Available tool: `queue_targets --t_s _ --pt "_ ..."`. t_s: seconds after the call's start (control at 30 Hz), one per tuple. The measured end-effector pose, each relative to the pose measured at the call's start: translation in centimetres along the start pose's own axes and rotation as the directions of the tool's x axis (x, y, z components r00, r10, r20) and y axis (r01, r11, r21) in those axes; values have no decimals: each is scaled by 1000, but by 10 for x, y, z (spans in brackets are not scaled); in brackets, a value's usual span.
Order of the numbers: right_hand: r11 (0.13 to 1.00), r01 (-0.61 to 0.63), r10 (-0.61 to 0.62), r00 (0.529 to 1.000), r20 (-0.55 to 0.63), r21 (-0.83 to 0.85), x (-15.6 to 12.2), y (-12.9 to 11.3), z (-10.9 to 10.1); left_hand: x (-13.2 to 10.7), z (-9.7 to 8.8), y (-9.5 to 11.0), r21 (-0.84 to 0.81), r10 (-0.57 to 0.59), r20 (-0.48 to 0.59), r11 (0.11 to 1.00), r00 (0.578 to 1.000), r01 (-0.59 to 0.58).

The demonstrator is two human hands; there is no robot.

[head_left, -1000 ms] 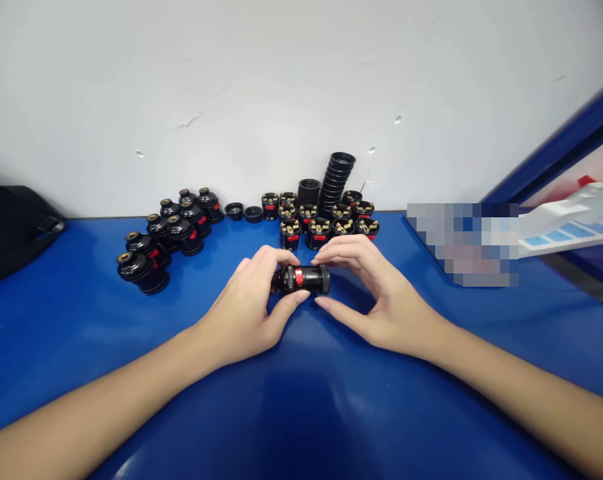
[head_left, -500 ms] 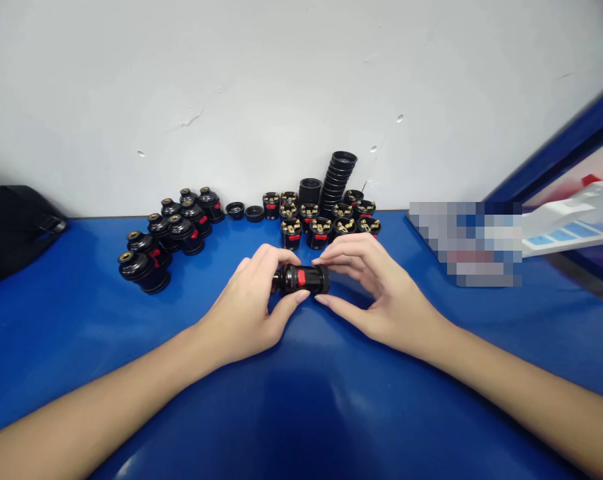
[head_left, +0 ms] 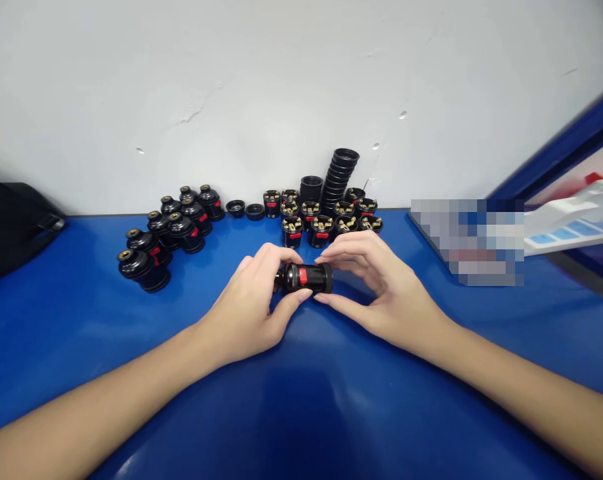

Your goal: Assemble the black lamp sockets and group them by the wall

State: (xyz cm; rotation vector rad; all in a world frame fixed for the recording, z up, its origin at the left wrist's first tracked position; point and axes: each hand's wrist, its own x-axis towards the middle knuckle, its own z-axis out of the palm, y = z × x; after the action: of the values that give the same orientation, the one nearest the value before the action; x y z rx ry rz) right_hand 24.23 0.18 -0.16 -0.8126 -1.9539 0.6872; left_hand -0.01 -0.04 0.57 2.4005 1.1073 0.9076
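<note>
Both my hands hold one black lamp socket [head_left: 305, 278] with a red switch, lying sideways just above the blue table [head_left: 301, 400]. My left hand [head_left: 248, 308] wraps round its left end with thumb below and fingers on top. My right hand [head_left: 376, 290] pinches the black ring at its right end between thumb and fingertips.
Several finished black sockets [head_left: 166, 233] stand in rows at the back left. Two loose black caps [head_left: 245, 210] lie by the wall. Several socket cores with brass contacts [head_left: 326, 217] and a leaning stack of black rings [head_left: 338, 175] stand behind my hands. A black bag [head_left: 11, 227] sits at far left.
The socket and both hands stay in almost the same place; my right fingers have shifted slightly on the ring.
</note>
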Motion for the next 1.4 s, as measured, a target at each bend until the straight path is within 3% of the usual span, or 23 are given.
queue_targets --t_s 0.2,0.5,0.73,1.03,1.3,1.4 --pt "989 -146 146 989 27 13 0 2 0 0 0 -1 5 7 -1 1000 1000 -7" --pt "999 23 -23 1000 -1 31 -1 4 1 0 0 0 22 -3 -2 1000 1000 4" --pt "992 -111 111 994 4 53 0 6 2 0 0 1 21 -2 -12 1000 1000 2" --pt "1000 7 -7 1000 9 21 -1 4 1 0 0 0 28 3 -2 1000 1000 -3" --pt "989 -138 134 988 79 49 4 1 2 0 -1 0 40 7 -5 999 1000 -6" --pt "994 -80 76 996 50 71 3 2 2 -1 -1 0 54 8 -5 999 1000 -7"
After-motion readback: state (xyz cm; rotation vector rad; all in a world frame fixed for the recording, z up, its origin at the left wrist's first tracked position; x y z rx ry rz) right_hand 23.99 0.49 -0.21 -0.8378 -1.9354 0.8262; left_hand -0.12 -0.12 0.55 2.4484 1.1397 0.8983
